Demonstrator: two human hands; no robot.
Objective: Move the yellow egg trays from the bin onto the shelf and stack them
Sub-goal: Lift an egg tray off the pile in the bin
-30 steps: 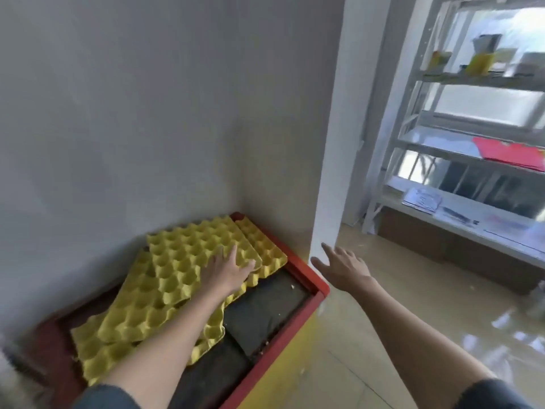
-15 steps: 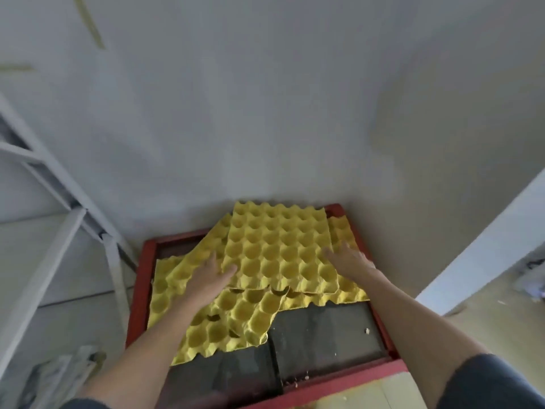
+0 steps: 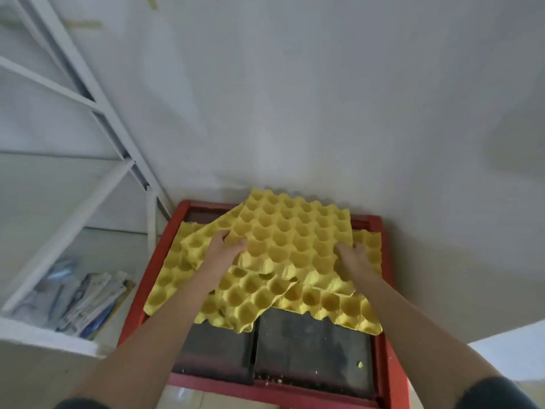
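Note:
Several yellow egg trays lie overlapping in a red-rimmed bin [image 3: 389, 364] against the wall. The top yellow egg tray [image 3: 292, 234] is tilted, its far edge raised toward the wall. My left hand [image 3: 225, 246] grips its left edge, thumb curled over the rim. My right hand [image 3: 352, 256] grips its right edge, fingers tucked under the tray. Lower trays [image 3: 256, 299] spread out beneath, toward me and to the left. The bin's dark floor [image 3: 309, 349] shows in front.
A white metal shelf frame [image 3: 97, 104] stands at the left, close to the bin. Its low shelf [image 3: 38, 329] holds papers and packets [image 3: 88, 302]. A plain wall rises right behind the bin. Pale floor shows at the lower right.
My view swung from the right-hand shelf onto the bin. Both hands came to the top tray's edges, closed on them, and the tray has lifted slightly at its far edge.

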